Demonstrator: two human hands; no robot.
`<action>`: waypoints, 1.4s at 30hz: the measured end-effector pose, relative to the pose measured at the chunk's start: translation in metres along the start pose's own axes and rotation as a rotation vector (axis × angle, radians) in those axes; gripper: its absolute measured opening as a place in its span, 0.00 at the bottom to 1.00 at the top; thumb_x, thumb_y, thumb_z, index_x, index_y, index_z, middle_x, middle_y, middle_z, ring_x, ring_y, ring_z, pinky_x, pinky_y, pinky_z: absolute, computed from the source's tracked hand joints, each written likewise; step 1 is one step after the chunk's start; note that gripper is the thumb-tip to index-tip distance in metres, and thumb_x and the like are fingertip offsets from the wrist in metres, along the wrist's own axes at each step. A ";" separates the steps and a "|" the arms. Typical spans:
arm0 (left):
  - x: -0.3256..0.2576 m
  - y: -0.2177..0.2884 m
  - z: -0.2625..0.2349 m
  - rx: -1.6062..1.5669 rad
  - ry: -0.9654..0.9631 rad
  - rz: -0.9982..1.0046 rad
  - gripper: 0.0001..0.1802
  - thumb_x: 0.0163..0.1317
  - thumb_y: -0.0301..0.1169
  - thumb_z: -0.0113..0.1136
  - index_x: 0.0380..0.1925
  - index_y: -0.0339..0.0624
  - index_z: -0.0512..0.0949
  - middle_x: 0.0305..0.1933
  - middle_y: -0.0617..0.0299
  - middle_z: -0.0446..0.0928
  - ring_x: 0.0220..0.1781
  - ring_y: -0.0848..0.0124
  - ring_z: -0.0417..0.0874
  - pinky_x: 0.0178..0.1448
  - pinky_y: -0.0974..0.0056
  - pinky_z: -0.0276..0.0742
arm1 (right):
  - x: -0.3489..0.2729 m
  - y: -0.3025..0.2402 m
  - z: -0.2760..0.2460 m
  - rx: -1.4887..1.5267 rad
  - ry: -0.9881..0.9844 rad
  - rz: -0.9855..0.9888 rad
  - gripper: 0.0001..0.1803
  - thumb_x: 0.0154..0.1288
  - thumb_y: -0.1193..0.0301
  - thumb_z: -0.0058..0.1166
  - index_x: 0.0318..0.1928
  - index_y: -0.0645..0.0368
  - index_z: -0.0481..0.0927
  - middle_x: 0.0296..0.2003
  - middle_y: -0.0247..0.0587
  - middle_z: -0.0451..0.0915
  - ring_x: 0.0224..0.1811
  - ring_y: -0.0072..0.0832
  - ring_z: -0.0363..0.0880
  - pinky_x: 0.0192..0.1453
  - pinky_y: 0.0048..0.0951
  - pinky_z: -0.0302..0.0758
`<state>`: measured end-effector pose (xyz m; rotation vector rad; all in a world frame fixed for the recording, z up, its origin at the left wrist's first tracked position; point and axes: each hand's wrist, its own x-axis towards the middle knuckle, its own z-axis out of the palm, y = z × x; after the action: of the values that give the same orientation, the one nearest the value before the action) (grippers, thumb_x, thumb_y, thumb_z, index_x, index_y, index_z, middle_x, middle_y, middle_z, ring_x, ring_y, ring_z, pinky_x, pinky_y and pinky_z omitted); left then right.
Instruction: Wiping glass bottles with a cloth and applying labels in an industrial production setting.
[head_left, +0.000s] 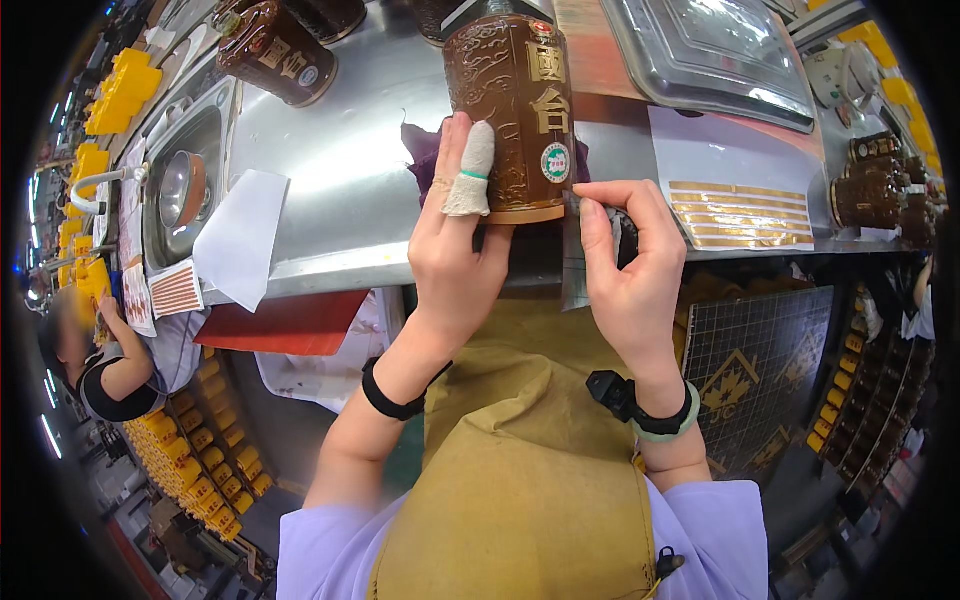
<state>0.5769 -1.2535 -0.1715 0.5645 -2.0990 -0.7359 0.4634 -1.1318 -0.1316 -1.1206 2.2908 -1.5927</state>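
The steel counter point(350, 150) runs across the upper part of the view, and the brown bottle point(505, 90) is at its near edge, base toward the person and neck pointing away; whether it lies flat or is tilted is hard to tell. It looks like thick, stiff glass or glazed ware, so it should be fairly heavy, unyielding and liable to chip or break if knocked. The raised pattern probably gives fingers some bite, while the smoother, glossy parts could slip. The body is the sound place to hold, with support near the base; the neck would be a poorer choice. The left hand point(460, 240) does about that, holding the bottle with fingers along its side and thumb by the base. The right hand point(635, 250) is curled at the lower right edge, thumb and forefinger close together; whether they pinch anything I cannot tell. A dark purple cloth point(425, 150) shows on both sides of the bottle and may cushion it. A pale finger cover point(478, 165) should soften contact. The round sticker point(556, 162) near the base is likely thin and best left unrubbed.
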 end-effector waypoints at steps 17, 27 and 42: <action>-0.003 0.005 0.001 0.050 0.030 0.091 0.39 0.51 0.19 0.76 0.66 0.31 0.76 0.72 0.41 0.75 0.75 0.42 0.73 0.75 0.44 0.72 | 0.000 0.001 0.001 0.047 -0.013 -0.003 0.04 0.69 0.79 0.59 0.43 0.64 0.83 0.34 0.45 0.78 0.35 0.38 0.79 0.42 0.34 0.75; -0.006 -0.004 0.002 -0.066 0.030 0.068 0.34 0.54 0.16 0.73 0.64 0.28 0.77 0.71 0.38 0.74 0.74 0.41 0.74 0.74 0.46 0.75 | 0.001 0.005 0.003 0.077 0.000 0.004 0.04 0.69 0.79 0.59 0.43 0.64 0.83 0.34 0.45 0.79 0.35 0.38 0.79 0.41 0.35 0.74; -0.006 -0.002 0.000 -0.090 0.044 -0.049 0.36 0.52 0.13 0.74 0.65 0.33 0.79 0.70 0.44 0.77 0.73 0.47 0.77 0.72 0.54 0.77 | 0.002 0.007 0.002 0.061 0.011 0.024 0.03 0.69 0.79 0.59 0.42 0.64 0.83 0.34 0.45 0.79 0.34 0.37 0.79 0.40 0.35 0.73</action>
<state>0.5804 -1.2516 -0.1760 0.5788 -2.0070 -0.8346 0.4599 -1.1335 -0.1376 -1.0691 2.2379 -1.6525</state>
